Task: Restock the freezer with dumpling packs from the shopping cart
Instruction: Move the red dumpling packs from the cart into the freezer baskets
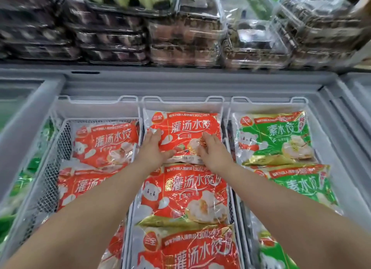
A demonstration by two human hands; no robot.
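At the far end of the middle basket [181, 100] in the open freezer [180, 82], I have both hands flat on a red dumpling pack [186, 128]. My left hand [153, 146] lies palm down on its near left portion, fingers spread; my right hand [210, 148] rests on its near right portion, fingers slightly curled. Neither hand is clamped around the pack; both press on its top face, set apart from each other.

The pack lies face up, its near edge meeting a second red pack [184, 192] in the same basket. A third [190, 248] lies nearest me. The left basket [60, 132] holds red packs, the right basket [269, 101] green packs [275, 136]. Clear trays [180, 28] are stacked on the ledge behind. The shopping cart is not in view.

Judgement: placement is in its closing stage, the pack being seated.

Risks: the glossy film could slide under my palms, pushing the pack up against the back wire or askew. Heavy pressing could crush the contents. A raised near edge could ride over the neighbouring pack and leave the row uneven.
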